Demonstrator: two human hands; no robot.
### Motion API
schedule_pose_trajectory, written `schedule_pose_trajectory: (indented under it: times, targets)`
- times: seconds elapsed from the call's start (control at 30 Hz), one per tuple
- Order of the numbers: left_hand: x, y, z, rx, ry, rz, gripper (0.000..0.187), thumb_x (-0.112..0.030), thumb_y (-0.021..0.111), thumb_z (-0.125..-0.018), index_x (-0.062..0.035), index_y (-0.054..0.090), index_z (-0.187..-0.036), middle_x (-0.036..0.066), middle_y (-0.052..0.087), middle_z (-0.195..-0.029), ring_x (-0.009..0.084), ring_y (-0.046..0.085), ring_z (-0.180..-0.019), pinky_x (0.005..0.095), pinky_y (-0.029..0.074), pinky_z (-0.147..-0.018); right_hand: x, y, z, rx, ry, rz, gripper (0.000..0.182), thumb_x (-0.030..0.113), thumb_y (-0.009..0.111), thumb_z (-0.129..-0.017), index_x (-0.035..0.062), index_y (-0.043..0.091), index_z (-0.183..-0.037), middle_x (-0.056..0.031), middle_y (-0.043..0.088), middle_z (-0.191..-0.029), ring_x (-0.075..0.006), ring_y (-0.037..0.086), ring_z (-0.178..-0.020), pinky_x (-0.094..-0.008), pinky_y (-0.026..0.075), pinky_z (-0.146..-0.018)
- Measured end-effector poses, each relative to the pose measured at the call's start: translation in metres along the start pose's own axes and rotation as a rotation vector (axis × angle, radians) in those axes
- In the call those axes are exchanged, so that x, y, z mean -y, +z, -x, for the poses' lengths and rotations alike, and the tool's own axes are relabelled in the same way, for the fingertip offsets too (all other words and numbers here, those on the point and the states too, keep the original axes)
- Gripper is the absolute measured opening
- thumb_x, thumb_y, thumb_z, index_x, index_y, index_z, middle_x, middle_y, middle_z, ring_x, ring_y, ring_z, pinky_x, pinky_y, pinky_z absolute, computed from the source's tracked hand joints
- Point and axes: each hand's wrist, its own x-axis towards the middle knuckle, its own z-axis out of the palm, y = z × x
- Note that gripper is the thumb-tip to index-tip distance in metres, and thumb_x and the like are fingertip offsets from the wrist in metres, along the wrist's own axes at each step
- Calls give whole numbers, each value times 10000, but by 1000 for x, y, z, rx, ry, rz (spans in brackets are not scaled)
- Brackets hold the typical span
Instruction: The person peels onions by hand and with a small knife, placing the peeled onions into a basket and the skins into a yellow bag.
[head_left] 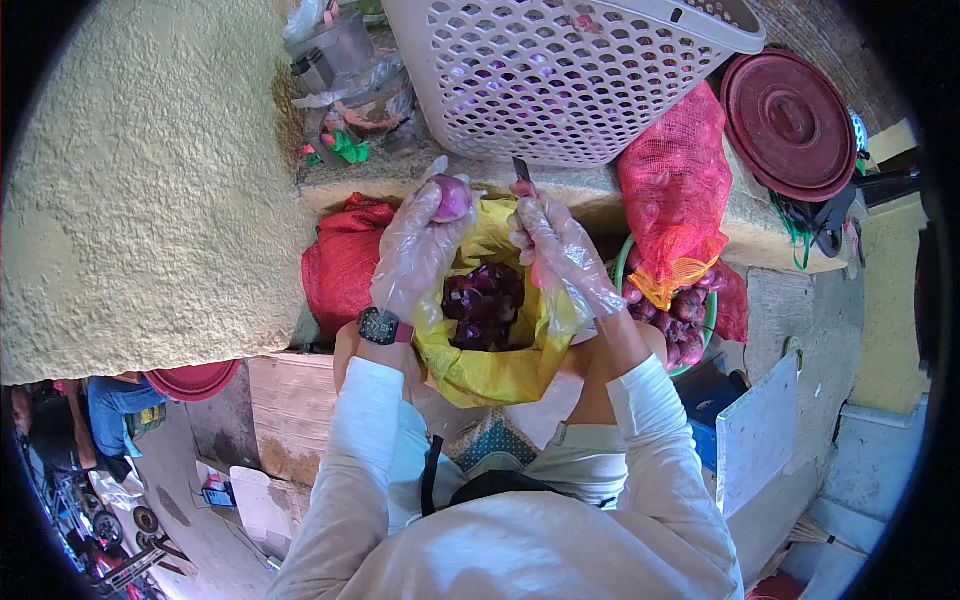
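Observation:
My left hand, in a clear plastic glove, is closed around a purple-red onion above the left side of an open yellow bag. Across from it, my right hand, gloved the same way, grips a small knife whose dark blade points up and away from me. The fingers cover most of the knife's handle. Dark purple onion skins lie inside the bag, between my knees. The two hands are apart, and the blade does not touch the onion.
A white perforated basket with onions stands on the ledge ahead. To the right are a red mesh sack, a green-rimmed tub of onions and a maroon lid. A red sack sits left, near the textured wall.

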Motion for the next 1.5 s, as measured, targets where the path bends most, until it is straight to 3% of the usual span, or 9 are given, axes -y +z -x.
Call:
schedule_pose_trajectory:
  times: [0.13,0.33,0.4,0.6,0.73,0.9,1.13,1.2,1.5]
  targets:
    - [-2,6,-1,14,57,3,540,-141,650,-1031,-4,445,-1512,195,594,-1355,385,610,-1253,451,582,-1030,18,2,12,19,79,-122,501,426,472,-1117,87,539,-1481,-22,611,-1044,-108,575,-846,-279,532,-766]
    - [-3,5,-1,18,-100,159,537,-154,648,-1032,-4,442,-1504,206,562,-1406,408,578,-1318,447,585,-1039,16,-7,1,41,61,110,482,501,482,-1101,66,687,-1065,12,578,-820,-87,507,-716,-276,461,-646]
    - [-2,5,-2,62,-63,71,547,-116,651,-1020,-22,435,-1513,210,540,-1439,380,601,-1293,432,572,-1052,19,-6,4,63,16,148,538,538,453,-1100,84,622,-868,28,534,-726,-87,476,-657,-272,419,-610]
    - [-3,40,14,13,110,-347,649,56,675,-924,-45,433,-1518,146,544,-1445,260,607,-1262,365,519,-1096,22,-2,6,94,-1,9,554,548,431,-1104,102,557,-801,36,495,-706,-87,442,-634,-271,408,-591]
    - [0,30,12,55,130,-411,723,120,702,-852,-55,449,-1507,113,557,-1432,230,581,-1286,354,474,-1138,9,-3,-3,134,-29,-41,532,540,428,-1107,95,626,-893,36,498,-727,-89,428,-624,-276,399,-574]
    - [2,22,6,94,194,-569,733,123,752,-788,-56,493,-1450,118,560,-1462,221,555,-1330,352,456,-1148,16,-3,2,57,52,-57,499,504,417,-1119,89,653,-1264,35,538,-794,-73,451,-636,-253,401,-569]
    - [5,25,5,35,86,-441,714,158,747,-770,-72,519,-1407,123,547,-1482,240,546,-1352,367,459,-1151,19,1,1,-90,1,-144,512,507,424,-1115,82,640,-1302,21,553,-818,-69,465,-630,-255,395,-548]
    - [11,24,4,116,303,-525,737,187,742,-745,-75,524,-1399,123,548,-1481,253,539,-1364,376,450,-1162,23,-3,3,-58,35,-90,519,523,438,-1107,89,642,-1306,13,557,-835,-75,458,-609,-260,413,-561]
    - [6,17,5,169,324,-680,707,196,718,-736,-70,536,-1366,120,526,-1510,255,515,-1396,375,440,-1176,25,-2,-1,-34,131,-140,478,551,609,-1027,122,646,-1234,15,558,-759,-74,425,-471,-263,327,-408]
